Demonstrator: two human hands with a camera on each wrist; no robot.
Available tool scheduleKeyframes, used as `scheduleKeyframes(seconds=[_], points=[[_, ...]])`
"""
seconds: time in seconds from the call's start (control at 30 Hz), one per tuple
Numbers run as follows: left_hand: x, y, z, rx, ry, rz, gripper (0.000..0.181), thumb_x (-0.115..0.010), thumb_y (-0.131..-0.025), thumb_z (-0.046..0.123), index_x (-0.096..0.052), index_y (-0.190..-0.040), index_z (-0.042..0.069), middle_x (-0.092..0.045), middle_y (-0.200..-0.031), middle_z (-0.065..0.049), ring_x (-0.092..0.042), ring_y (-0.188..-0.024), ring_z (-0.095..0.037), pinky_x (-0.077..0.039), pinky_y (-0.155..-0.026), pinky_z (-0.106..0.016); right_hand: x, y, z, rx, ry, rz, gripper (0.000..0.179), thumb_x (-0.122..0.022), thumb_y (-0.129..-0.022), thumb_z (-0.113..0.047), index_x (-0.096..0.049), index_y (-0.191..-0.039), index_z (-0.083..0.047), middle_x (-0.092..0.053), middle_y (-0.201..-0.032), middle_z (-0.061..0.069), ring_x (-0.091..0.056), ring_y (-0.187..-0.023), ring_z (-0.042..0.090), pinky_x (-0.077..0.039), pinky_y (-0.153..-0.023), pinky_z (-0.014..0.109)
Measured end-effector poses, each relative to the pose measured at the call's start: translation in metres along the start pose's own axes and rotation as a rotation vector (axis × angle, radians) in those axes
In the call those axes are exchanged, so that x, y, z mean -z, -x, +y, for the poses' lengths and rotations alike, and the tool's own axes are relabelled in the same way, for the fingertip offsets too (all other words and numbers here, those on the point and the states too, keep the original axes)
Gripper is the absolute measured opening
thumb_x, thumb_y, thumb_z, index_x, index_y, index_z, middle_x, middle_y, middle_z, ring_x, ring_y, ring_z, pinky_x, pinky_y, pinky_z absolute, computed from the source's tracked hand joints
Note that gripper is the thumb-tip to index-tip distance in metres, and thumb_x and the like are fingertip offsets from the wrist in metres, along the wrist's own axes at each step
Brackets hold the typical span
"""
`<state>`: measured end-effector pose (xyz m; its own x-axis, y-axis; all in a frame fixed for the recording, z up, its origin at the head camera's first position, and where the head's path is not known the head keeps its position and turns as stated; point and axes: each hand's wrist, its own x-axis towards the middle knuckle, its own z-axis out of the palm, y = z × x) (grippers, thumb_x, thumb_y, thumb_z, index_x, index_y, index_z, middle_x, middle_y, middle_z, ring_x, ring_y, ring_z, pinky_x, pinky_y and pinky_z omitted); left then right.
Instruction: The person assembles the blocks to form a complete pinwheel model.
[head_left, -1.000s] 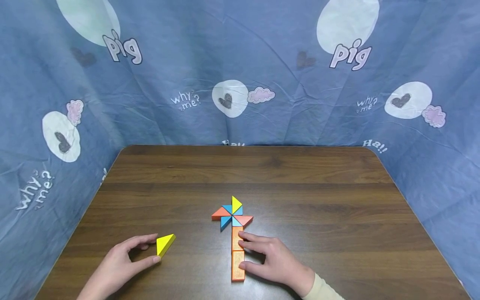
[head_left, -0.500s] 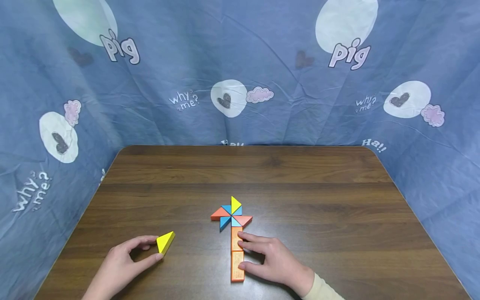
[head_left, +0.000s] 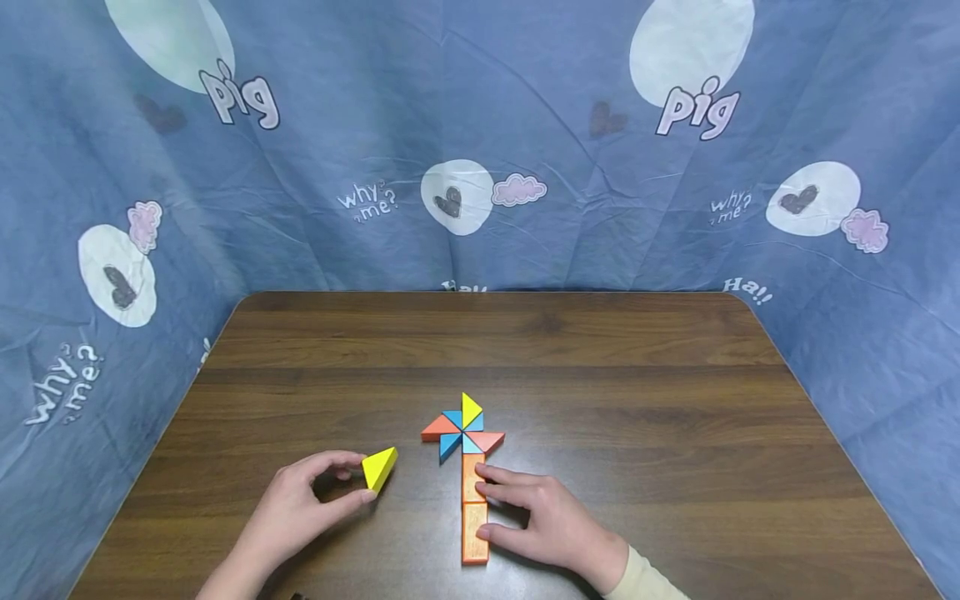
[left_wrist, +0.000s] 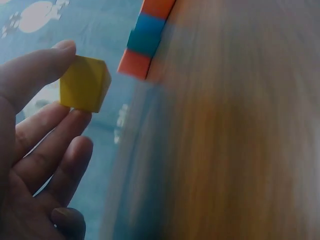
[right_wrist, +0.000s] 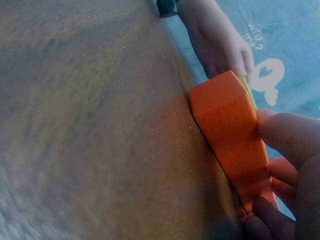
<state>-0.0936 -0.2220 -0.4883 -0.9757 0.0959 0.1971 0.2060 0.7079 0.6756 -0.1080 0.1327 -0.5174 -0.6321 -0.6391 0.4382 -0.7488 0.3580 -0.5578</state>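
My left hand (head_left: 303,504) pinches a yellow triangular block (head_left: 380,469) between thumb and fingers, held up off the table in the left wrist view. To its right lies a pinwheel of triangular blocks: a yellow one (head_left: 471,411) at the top, a red one (head_left: 438,429) at the left, a pink-red one (head_left: 487,441) at the right, and several blue ones (head_left: 450,444) between. Two orange rectangular blocks (head_left: 472,475) run end to end below it. The fingertips and thumb of my right hand (head_left: 551,518) rest on the orange blocks' right side.
Everything lies on a dark wooden table (head_left: 637,375). A blue printed cloth (head_left: 570,233) hangs behind it and along both sides. A dark band (right_wrist: 166,7) shows on the left wrist in the right wrist view.
My left hand has carried the yellow triangular block rightward and slightly away from me, closer to the pinwheel. The right hand and the laid blocks have stayed in place.
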Motion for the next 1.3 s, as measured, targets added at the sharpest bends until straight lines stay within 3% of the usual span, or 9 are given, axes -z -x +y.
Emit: scheduleKeyframes(seconds=[0.4, 0.73, 1.0, 1.3], points=[[-0.034, -0.016, 0.028, -0.082, 0.114, -0.045, 0.04, -0.089, -0.069, 0.046, -0.07, -0.101, 0.034, -0.068, -0.089, 0.017, -0.062, -0.082, -0.004, -0.051, -0.075, -0.029, 0.002, -0.001, -0.003, -0.095, -0.027, -0.054, 0.049, -0.07, -0.091, -0.045, -0.068, -0.128, -0.014, -0.053, -0.142, -0.008, -0.052, -0.125, 0.004, -0.046, -0.097, 0.027], [-0.054, -0.022, 0.039, -0.151, 0.126, -0.034, 0.039, -0.09, -0.069, 0.042, -0.07, -0.101, 0.033, -0.068, -0.09, 0.018, -0.062, -0.08, -0.003, -0.051, -0.072, -0.028, 0.001, 0.0, -0.001, -0.041, 0.0, -0.025, 0.048, -0.071, -0.09, -0.043, -0.069, -0.126, -0.012, -0.055, -0.141, -0.003, -0.054, -0.123, 0.008, -0.047, -0.096, 0.028], [-0.061, -0.023, 0.042, -0.149, 0.11, -0.052, 0.038, -0.091, -0.068, 0.042, -0.071, -0.099, 0.033, -0.068, -0.092, 0.02, -0.06, -0.078, 0.0, -0.05, -0.071, -0.024, 0.002, -0.001, -0.002, -0.081, -0.017, -0.049, 0.049, -0.07, -0.091, -0.046, -0.069, -0.127, -0.014, -0.054, -0.142, -0.007, -0.051, -0.126, 0.005, -0.046, -0.098, 0.027], [-0.062, -0.024, 0.043, -0.069, 0.075, -0.087, 0.038, -0.091, -0.067, 0.043, -0.071, -0.098, 0.033, -0.066, -0.09, 0.024, -0.059, -0.075, 0.001, -0.048, -0.069, -0.024, 0.002, -0.001, -0.003, -0.082, -0.016, -0.048, 0.049, -0.07, -0.091, -0.046, -0.069, -0.127, -0.014, -0.054, -0.141, -0.008, -0.052, -0.125, 0.004, -0.046, -0.097, 0.027]])
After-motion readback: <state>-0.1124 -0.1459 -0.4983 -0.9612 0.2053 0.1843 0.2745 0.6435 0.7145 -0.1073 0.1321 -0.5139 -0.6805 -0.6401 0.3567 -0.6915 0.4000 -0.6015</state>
